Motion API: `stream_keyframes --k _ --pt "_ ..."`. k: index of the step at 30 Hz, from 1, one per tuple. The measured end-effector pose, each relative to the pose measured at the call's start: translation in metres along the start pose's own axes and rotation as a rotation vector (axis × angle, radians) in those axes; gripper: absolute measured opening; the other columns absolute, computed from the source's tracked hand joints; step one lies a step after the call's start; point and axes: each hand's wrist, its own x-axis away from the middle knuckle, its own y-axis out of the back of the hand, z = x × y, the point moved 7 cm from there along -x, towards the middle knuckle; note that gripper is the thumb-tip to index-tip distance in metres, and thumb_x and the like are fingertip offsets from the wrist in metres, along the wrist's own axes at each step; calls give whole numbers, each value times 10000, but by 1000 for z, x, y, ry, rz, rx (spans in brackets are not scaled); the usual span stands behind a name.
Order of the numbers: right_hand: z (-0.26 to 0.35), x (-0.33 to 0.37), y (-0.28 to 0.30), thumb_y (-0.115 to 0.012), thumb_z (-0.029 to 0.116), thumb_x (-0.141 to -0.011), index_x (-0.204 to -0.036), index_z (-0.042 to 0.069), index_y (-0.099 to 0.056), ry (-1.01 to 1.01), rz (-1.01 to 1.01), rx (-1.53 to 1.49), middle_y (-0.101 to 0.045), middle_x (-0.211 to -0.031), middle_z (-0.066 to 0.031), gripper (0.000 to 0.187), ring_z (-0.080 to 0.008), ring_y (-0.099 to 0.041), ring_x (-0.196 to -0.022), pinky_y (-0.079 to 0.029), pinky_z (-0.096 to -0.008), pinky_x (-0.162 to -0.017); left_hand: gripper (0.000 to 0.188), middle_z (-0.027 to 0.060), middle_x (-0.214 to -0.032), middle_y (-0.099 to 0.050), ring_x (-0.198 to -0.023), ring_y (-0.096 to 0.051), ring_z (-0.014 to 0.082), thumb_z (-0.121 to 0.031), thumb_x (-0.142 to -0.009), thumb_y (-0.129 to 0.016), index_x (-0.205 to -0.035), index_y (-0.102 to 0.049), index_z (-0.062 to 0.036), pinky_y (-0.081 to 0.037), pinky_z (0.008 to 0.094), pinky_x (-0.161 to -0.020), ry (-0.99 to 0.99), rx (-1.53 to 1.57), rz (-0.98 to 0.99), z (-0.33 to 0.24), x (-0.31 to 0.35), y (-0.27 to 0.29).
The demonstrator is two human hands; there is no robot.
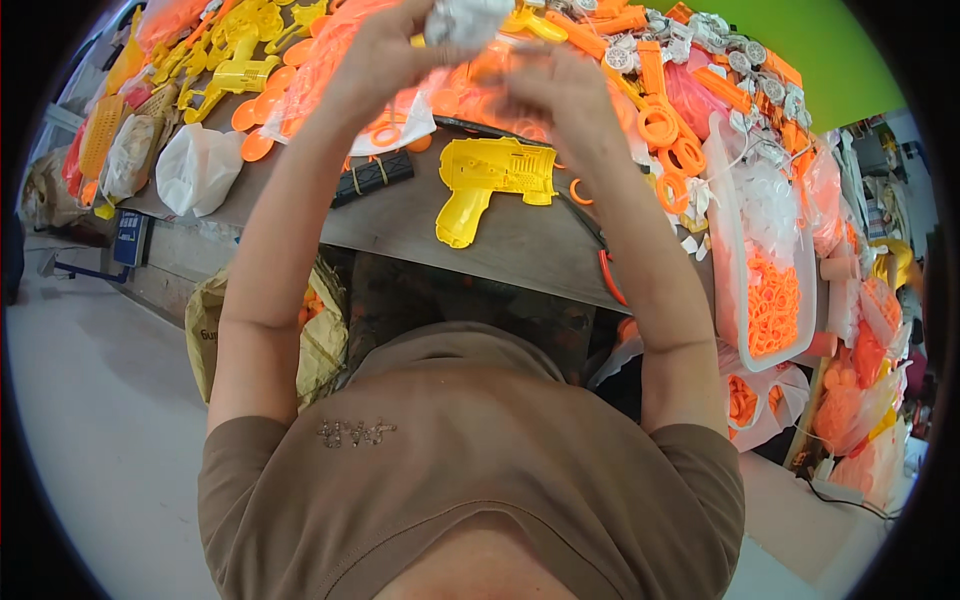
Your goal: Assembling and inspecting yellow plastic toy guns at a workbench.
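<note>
My left hand (385, 60) is raised over the far part of the table, closed on a whitish-grey part (465, 20) whose kind I cannot make out. To its right my right hand (560, 95) hovers above the orange parts, its fingers blurred by motion, so what they do is unclear. Between my forearms a yellow toy gun shell half (495, 170) lies on the table, hollow ribbed side up, handle toward me. A black block-like object (372, 178) rests by my left forearm. Near my right forearm is a tool with red handles (612, 278), partly hidden.
More yellow gun shells (235, 78) and orange discs (262, 108) lie at the far left, beside a white plastic bag (198, 168). Orange rings and white motor-like units (770, 90) pile up at the far right. A clear tub (730, 290) holds small orange rings. The table's front edge (440, 262) runs before me.
</note>
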Motion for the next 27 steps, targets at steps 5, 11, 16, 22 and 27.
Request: stream_keyframes --k 5,11,16,22,27 --pt "-84 57 12 -572 112 -860 -1103 -24 -531 -566 241 -194 -662 -852 -135 282 -160 -649 -692 -543 -271 -628 408 34 -939 -644 -833 -594 101 -103 -694 -743 -1065 -606 -3 -475 262 -731 -8 140 188 39 43 -57" --pt "-72 60 41 -627 154 -837 -866 -7 -604 -234 -40 477 -539 -656 2 166 -32 -425 -482 -339 -202 -418 377 22 -932 -636 -809 -593 80 -99 -738 -731 -1071 -593 9 -485 231 -696 123 308 105 76 63 -85" --pt "-80 65 34 -604 166 -858 -859 -8 -579 -287 -199 355 -548 -626 -12 176 -46 -472 -480 -369 -189 -407 345 51 -968 -614 -860 -592 91 -27 -801 -671 -1112 -530 25 -495 228 -732 46 464 -185 80 90 -91" --pt "-88 67 41 -596 162 -861 -841 -16 -551 -115 -280 556 -567 -628 -38 185 -68 -523 -505 -411 -203 -430 334 41 -962 -614 -825 -584 79 10 -798 -654 -1110 -533 14 -489 220 -691 43 500 -275 78 95 -95" --pt "-92 73 40 -596 155 -859 -807 -16 -533 -93 -357 619 -564 -618 -45 190 -80 -532 -503 -421 -216 -443 323 17 -909 -618 -699 -529 36 18 -776 -651 -1088 -570 -2 -451 188 -569 146 498 -266 81 95 -102"
